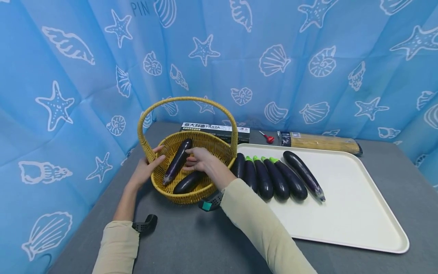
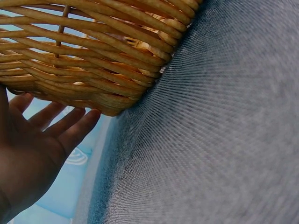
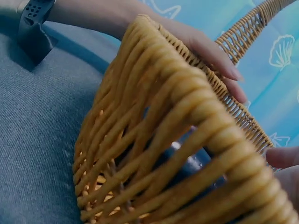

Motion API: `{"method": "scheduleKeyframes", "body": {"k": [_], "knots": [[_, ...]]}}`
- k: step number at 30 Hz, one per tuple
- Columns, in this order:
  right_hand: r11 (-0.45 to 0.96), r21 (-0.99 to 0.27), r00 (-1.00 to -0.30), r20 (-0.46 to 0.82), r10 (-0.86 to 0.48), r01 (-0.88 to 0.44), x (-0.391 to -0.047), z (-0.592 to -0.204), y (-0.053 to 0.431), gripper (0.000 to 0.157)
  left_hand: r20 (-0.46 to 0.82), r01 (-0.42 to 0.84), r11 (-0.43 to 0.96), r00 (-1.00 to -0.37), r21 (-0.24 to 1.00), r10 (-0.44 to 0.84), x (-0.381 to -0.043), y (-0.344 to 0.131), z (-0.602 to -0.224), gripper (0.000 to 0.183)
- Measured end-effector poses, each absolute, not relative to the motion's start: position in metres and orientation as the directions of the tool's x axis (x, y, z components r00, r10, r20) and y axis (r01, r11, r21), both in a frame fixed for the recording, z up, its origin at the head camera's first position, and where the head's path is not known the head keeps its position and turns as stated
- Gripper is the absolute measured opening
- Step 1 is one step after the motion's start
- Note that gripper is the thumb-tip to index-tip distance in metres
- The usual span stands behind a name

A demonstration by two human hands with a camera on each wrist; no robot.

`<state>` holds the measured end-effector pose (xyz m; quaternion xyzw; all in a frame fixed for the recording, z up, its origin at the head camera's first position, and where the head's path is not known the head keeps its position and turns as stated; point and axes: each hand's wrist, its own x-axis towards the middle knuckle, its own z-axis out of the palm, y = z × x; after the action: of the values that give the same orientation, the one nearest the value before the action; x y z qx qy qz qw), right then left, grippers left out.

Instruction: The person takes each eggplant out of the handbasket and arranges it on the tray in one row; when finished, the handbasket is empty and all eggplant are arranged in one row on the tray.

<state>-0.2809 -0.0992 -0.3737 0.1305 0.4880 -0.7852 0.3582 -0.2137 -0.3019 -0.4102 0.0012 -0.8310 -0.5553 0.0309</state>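
Note:
A yellow wicker basket (image 1: 195,196) with a tall arched handle stands on the table. In the head view, one eggplant (image 1: 178,161) leans aslant inside it and another eggplant (image 1: 189,182) lies lower, partly under my right hand. My left hand (image 1: 146,170) holds the basket's left side, thumb over the rim; the left wrist view shows its other fingers (image 2: 77,125) against the outer weave. Inside the basket, my right hand (image 1: 202,160) is beside the leaning eggplant, fingers loosely spread; whether they touch it is unclear. Only its fingertips (image 3: 282,158) enter the right wrist view.
A white tray (image 1: 356,213) right of the basket bears several eggplants (image 1: 280,179) in a row. Behind stand a black pasta box (image 1: 219,130), a small red item (image 1: 269,139) and a packet of pasta-like sticks (image 1: 321,142). A blue curtain (image 1: 219,57) hangs behind the table.

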Motion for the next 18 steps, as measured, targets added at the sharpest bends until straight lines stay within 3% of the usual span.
{"method": "scheduleKeyframes", "body": {"k": [7,18], "knots": [[-0.118,-0.714,-0.660,-0.553,-0.508,0.690,-0.275,-0.374,-0.106,0.058,0.038,0.018,0.377,-0.998,0.926,-0.048,-0.215,-0.301,-0.411,0.065],[-0.033,-0.739,-0.642,-0.561,-0.522,0.673,-0.273,-0.375,-0.115,0.049,0.048,0.025,0.378,-0.998,0.925,-0.051,-0.213,-0.300,-0.409,0.062]]}}
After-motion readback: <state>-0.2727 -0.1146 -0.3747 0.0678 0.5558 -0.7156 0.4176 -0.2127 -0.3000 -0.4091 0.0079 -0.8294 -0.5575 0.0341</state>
